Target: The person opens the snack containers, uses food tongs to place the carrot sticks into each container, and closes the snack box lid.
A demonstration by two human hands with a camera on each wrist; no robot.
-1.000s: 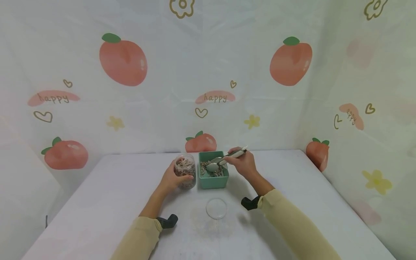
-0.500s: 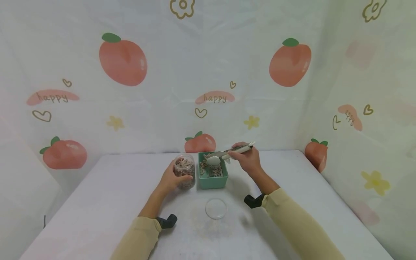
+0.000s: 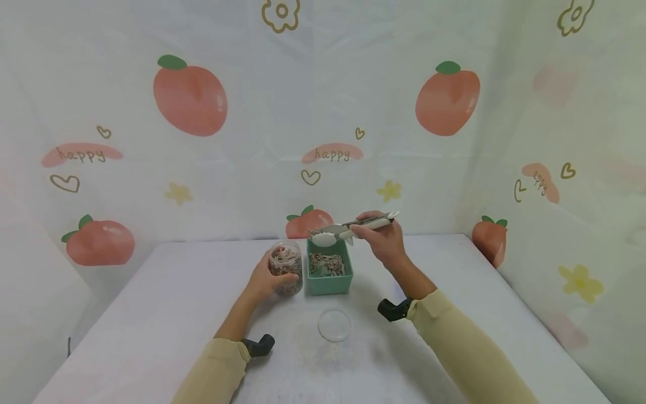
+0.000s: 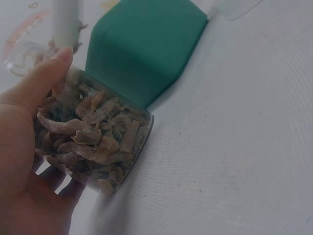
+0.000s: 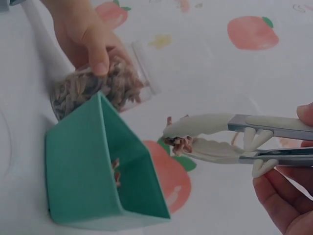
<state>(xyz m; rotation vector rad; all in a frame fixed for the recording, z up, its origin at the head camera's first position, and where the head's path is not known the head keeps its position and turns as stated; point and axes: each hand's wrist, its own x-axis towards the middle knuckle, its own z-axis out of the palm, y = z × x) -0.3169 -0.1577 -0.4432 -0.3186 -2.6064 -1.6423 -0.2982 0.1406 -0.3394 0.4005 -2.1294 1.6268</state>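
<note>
My left hand (image 3: pixel 263 279) grips a clear jar (image 4: pixel 95 142) filled with brownish dried strips, fingers and thumb wrapped round its side. The jar stands without a cover beside a green box (image 3: pixel 329 286); more strips (image 3: pixel 330 266) lie inside that box. My right hand (image 3: pixel 386 242) holds white-and-grey tongs (image 5: pixel 210 122) above the box's far edge. Between the tongs' tips, a small bunch of dried strips (image 5: pixel 181 145) is pinched and pokes out at the end.
A clear round lid (image 3: pixel 334 325) lies flat on the white table (image 3: pixel 212 314) in front of the box. Behind the table hangs a white cloth (image 3: pixel 252 168) printed with peaches and hearts. Black wrist mounts (image 3: pixel 396 309) sit at both cuffs.
The tongs have risen from inside the green box to above its far edge, carrying strips. My right hand has moved up with them. My left hand and the jar have stayed put.
</note>
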